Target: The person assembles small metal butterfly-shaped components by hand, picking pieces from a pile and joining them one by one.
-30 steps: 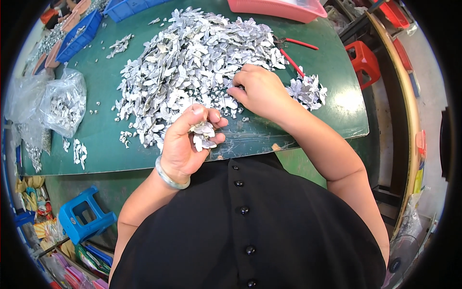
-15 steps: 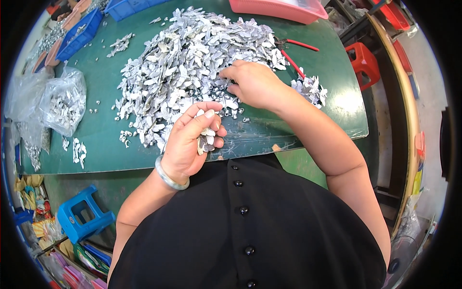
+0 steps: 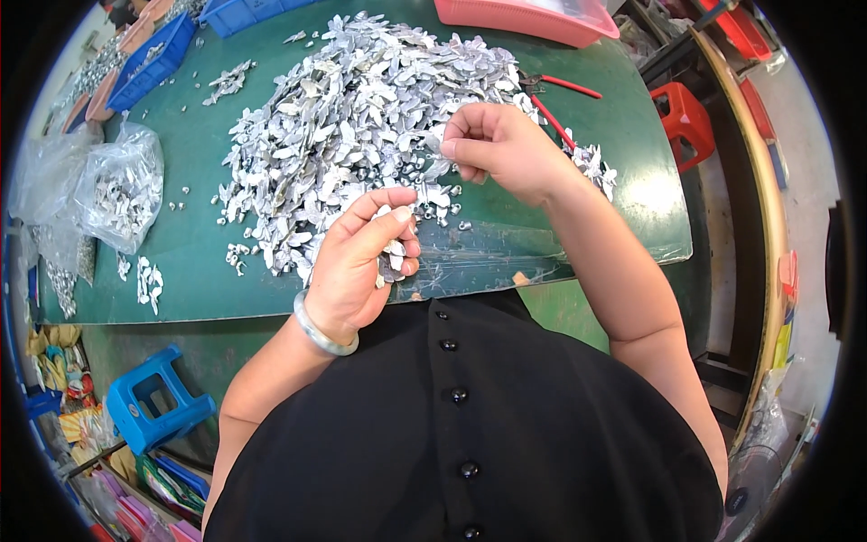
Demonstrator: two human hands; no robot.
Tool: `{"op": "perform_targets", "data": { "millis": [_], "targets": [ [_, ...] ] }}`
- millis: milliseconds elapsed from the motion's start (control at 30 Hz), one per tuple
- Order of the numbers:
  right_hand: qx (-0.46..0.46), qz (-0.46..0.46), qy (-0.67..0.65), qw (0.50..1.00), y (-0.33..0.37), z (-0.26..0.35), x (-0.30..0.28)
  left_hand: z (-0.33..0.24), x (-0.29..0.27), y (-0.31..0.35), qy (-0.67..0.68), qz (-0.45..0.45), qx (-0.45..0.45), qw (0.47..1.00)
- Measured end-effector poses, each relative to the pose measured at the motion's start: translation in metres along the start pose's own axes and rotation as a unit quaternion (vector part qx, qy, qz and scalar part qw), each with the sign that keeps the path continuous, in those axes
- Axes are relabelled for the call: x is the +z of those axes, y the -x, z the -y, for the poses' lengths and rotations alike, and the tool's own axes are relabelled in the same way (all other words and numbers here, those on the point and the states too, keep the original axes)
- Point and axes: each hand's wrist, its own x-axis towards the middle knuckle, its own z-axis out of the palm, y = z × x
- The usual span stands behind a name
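Note:
A big heap of silvery, leaf- or butterfly-shaped metal pieces [image 3: 343, 108] lies on the green table [image 3: 614, 208]. My left hand [image 3: 348, 257], with a pale bangle at the wrist, is curled around several of these metal pieces [image 3: 391, 260] at the heap's near edge. Over the heap's right side, my right hand [image 3: 506, 149] pinches one greyish-silver metal piece [image 3: 439, 141] between thumb and fingers. Small shiny bead-like metal parts [image 3: 441, 203] are scattered between my hands, at the foot of the heap.
Red-handled pliers [image 3: 572, 88] lie right of the heap, beside a smaller cluster of pieces [image 3: 596, 167]. A clear plastic bag [image 3: 122, 185] holding pieces is at the left. Blue trays [image 3: 149, 68] and a pink basket [image 3: 524, 20] stand farther back. A blue stool [image 3: 158, 397] is below left.
My right hand has lifted slightly off the heap and turned, its fingers now closed on a metal piece. My left hand stays nearly in place around its pieces.

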Motion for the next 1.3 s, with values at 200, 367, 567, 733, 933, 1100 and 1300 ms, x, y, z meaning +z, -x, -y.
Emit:
{"op": "perform_targets", "data": {
  "millis": [200,367,567,733,933,1100,1300],
  "targets": [
    [-0.026,0.026,-0.28,0.959,0.027,-0.019,0.027,0.002,0.005,-0.002,-0.012,-0.027,0.02,0.999],
    [-0.041,0.013,-0.305,0.951,0.039,-0.021,0.038,0.005,0.005,-0.003,-0.038,-0.049,0.06,0.996],
    [-0.042,-0.005,-0.261,0.964,0.045,-0.02,0.032,0.007,0.005,-0.001,-0.062,-0.048,0.083,0.993],
    [-0.059,-0.022,-0.26,0.964,0.047,-0.018,0.028,0.007,0.008,-0.001,-0.085,-0.051,0.089,0.991],
    [-0.052,-0.036,-0.278,0.958,0.049,-0.015,0.029,0.009,0.009,-0.001,-0.102,-0.05,0.099,0.989],
    [-0.038,-0.031,-0.286,0.957,0.051,-0.015,0.027,0.01,0.009,-0.001,-0.111,-0.05,0.099,0.988],
    [-0.035,-0.017,-0.264,0.964,0.053,-0.015,0.027,0.01,0.009,0.001,-0.126,-0.043,0.102,0.986]
  ]
}}
